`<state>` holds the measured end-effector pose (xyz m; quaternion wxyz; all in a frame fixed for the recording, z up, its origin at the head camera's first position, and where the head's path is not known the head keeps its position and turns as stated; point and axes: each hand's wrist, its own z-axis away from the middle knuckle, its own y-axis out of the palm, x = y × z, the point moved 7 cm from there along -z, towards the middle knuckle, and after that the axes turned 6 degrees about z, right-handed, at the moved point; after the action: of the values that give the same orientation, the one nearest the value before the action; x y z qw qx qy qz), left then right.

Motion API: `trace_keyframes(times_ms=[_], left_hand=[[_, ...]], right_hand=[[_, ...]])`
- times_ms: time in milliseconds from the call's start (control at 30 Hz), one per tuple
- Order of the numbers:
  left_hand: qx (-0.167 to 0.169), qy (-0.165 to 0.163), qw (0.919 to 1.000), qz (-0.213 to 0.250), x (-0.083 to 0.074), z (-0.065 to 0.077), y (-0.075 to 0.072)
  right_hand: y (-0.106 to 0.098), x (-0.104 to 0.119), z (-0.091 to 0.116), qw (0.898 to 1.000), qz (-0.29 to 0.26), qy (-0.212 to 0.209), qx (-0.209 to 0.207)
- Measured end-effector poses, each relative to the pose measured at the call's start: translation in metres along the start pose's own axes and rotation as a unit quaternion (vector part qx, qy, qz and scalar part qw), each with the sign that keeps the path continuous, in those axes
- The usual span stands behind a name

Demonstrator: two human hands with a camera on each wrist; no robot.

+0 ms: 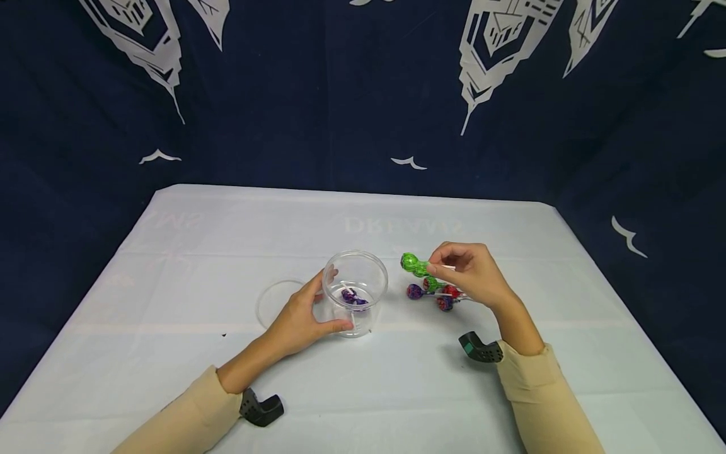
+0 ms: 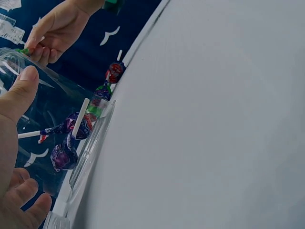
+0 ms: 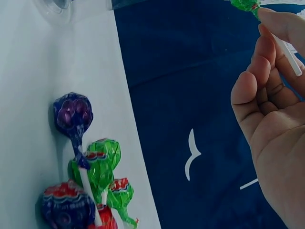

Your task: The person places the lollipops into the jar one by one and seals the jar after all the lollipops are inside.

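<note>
A clear plastic jar [image 1: 370, 323] stands upright on the table, and my left hand [image 1: 300, 318] grips its left side, thumb at the front and fingers behind. At least two purple-wrapped lollipops [image 2: 64, 155] lie at the bottom of the jar. To the right of its rim, my right hand [image 1: 473, 272] pinches a green-wrapped lollipop [image 3: 245, 4] by the stick, close under the candy. Below that hand a loose pile of lollipops lies on the table, with a purple one [image 3: 74, 114], green ones [image 3: 100, 171] and a red one [image 1: 452, 291].
Behind my left hand a round clear lid [image 1: 259, 301] lies flat, partly hidden by the hand. A tiny dark speck [image 1: 224, 335] is on the white tablecloth [image 1: 170, 353]. A dark blue curtain [image 1: 317, 94] with white prints hangs behind the table.
</note>
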<state>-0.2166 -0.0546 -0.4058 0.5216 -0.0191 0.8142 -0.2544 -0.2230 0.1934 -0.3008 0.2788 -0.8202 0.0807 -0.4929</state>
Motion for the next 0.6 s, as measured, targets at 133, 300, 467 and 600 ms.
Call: trace_keyframes(times_ms=[133,300,467,600], left_hand=[[0.002,0.001,1.0000,0.000,0.000,0.000,0.000],[0.001,0.003,1.0000,0.000,0.001,-0.001,0.000],[-0.002,0.003,1.0000,0.003,0.000,0.000,-0.001],[-0.002,0.005,1.0000,0.004,0.001,0.000,-0.001]], right_hand=[[0.002,0.001,-0.004,1.000,-0.012,-0.008,0.004],[0.007,0.006,-0.009,1.000,-0.023,-0.020,0.009],[0.014,0.007,-0.014,0.999,-0.033,-0.034,0.019],[0.018,-0.005,-0.018,0.998,-0.049,-0.031,0.022]])
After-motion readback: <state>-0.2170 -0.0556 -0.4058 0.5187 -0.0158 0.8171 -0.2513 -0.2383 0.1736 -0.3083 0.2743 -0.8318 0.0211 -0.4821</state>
